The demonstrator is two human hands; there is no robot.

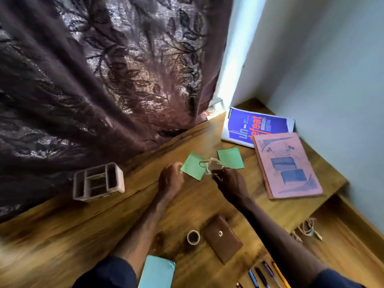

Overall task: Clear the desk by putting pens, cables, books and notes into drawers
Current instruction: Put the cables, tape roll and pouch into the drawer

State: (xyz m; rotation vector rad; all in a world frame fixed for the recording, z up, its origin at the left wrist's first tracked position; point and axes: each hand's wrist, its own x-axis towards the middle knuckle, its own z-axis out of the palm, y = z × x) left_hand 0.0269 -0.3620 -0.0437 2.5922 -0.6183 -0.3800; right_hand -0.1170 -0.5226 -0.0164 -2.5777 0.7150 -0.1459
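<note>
A coiled white cable [211,164] lies between two green notes on the wooden desk [104,231]. The left note [192,166] sits under the coil's edge and the right note [231,158] lies just beyond it. My right hand [230,181] pinches the cable's near end. My left hand [170,179] rests on the desk with its fingertips at the left note's edge. A blue book [255,125] and a pink notebook [287,165] lie at the right. Several pens and a pencil [268,274] lie at the bottom right.
An open drawer [340,235] at the right holds another white cable [309,228]. A pink organiser box [98,181], a tape roll [193,237], a brown pouch [222,239] and a light blue pad [156,272] stand on the desk. A dark curtain [104,69] hangs behind.
</note>
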